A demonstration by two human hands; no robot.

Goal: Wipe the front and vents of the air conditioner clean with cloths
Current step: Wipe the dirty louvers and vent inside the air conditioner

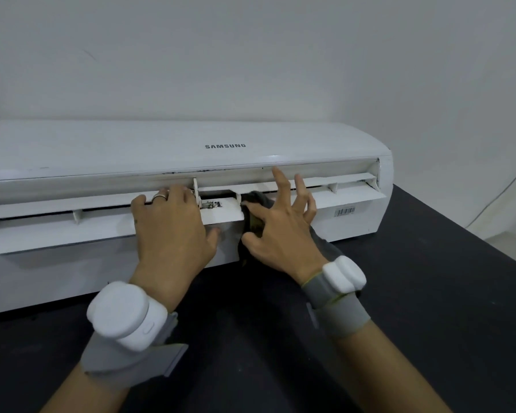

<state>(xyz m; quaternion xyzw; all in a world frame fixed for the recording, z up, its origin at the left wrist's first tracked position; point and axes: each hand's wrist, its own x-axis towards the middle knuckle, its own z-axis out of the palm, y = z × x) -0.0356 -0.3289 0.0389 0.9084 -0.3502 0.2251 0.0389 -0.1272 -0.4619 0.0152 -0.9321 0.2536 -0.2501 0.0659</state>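
AC [191,150] lies on the desk [429,293], vents facing the camera. Left hand [170,231]: fingers curled over the flap [57,204], gripping it mid-span. Just right of it, a dark cloth [258,198] is pushed into the vent gap. Right hand [280,234] pinches it with thumb and index, other fingers splayed.

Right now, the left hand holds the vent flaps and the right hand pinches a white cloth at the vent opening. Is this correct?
One detail is wrong: the cloth is dark grey, not white, as the head view shows. The rest stands: the left hand holds the vent flaps and the right hand pinches the cloth at the vent opening.
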